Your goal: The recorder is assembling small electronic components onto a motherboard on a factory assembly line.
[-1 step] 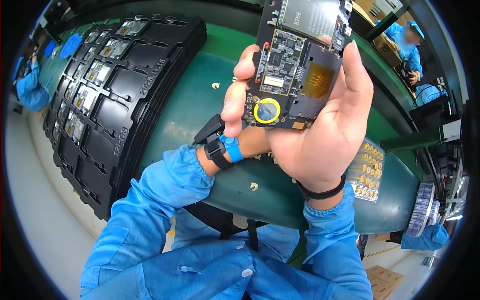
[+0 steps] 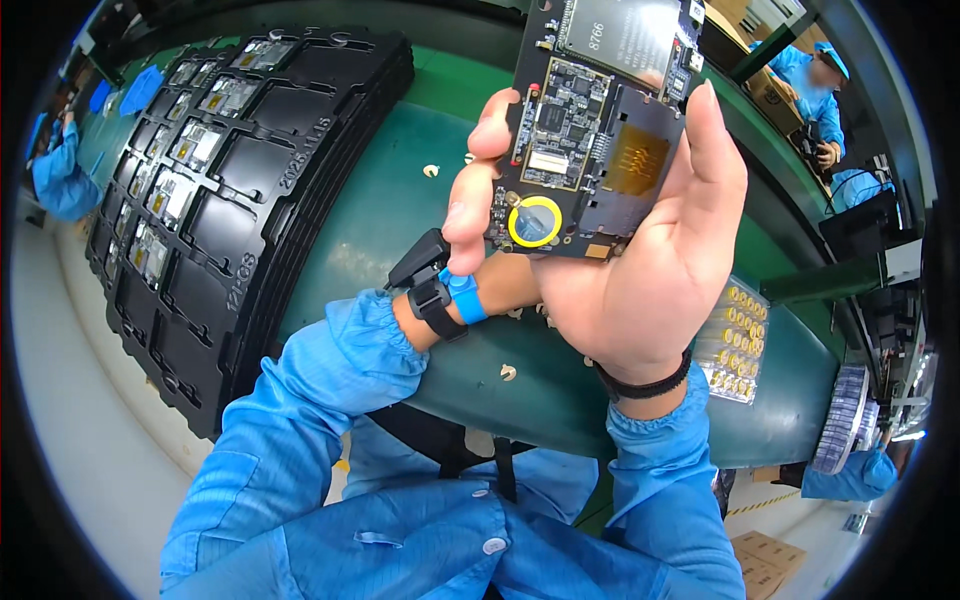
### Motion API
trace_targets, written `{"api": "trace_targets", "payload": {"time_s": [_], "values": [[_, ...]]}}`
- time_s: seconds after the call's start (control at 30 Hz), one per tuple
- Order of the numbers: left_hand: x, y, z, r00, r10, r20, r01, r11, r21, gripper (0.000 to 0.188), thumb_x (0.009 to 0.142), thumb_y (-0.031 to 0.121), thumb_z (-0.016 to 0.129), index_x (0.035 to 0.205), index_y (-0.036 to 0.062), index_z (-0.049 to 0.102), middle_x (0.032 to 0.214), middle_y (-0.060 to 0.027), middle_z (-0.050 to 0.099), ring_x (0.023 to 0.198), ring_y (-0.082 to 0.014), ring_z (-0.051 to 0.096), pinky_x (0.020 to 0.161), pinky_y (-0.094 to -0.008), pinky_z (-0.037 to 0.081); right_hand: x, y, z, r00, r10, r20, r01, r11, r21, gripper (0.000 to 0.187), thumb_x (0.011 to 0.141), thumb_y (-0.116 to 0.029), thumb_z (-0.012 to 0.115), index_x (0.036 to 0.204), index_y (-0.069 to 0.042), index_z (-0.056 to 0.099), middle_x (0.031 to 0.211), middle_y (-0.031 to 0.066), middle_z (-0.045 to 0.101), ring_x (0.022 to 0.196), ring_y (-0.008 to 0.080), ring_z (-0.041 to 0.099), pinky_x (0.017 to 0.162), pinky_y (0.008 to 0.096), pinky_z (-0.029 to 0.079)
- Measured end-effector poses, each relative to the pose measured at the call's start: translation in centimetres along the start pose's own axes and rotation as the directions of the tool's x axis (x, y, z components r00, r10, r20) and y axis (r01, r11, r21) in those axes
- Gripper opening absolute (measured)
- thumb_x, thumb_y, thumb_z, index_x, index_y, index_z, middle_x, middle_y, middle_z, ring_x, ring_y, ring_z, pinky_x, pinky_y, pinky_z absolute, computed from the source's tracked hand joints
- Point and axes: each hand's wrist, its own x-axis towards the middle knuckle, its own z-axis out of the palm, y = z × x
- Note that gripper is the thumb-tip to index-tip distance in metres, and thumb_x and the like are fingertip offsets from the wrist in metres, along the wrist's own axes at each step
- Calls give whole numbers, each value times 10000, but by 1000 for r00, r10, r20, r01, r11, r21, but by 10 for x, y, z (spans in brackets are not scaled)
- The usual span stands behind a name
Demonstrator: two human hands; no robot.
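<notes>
My right hand [image 2: 650,270] is palm up and closed around a dark circuit board [image 2: 600,185], its fingertips curled over the left edge and its thumb along the right. A round coin cell with a yellow ring [image 2: 535,221] sits at the board's lower left corner. Above it are small chips, and a large metal shield [image 2: 620,38] covers the upper part. My left forearm crosses behind the right hand; its wrist [image 2: 512,280] shows, with black and blue bands, but the left fingers are hidden.
Stacked black trays [image 2: 262,150] holding several boards stand at the left. A clear tray of yellow-ringed coin cells [image 2: 733,345] lies to the right. Small pale pieces [image 2: 508,373] are scattered on the green work surface [image 2: 450,385]. A co-worker [image 2: 815,90] is at the upper right.
</notes>
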Motion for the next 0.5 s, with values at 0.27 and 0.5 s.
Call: {"api": "trace_targets", "payload": {"time_s": [0.27,0.5], "values": [[-3,3,-2,1000,6,-14,-6,1000,15,163,954,42,631,1076,-54,681,903,-138,742,757,-236,721,708,-355,583,-1,2,0,1000,-4,-5,4,1000,-27,728,1071,-583,254,1340,41,515,1085,276,641,786,407,696,613,510,596],[0,0,-3,1000,13,-26,-12,1000,27,164,953,46,632,1074,-53,682,904,-141,742,758,-242,721,710,-359,583,0,3,0,999,-51,-20,50,999,-11,599,1093,-459,314,1168,76,574,986,248,683,783,364,729,667,472,625]]}}
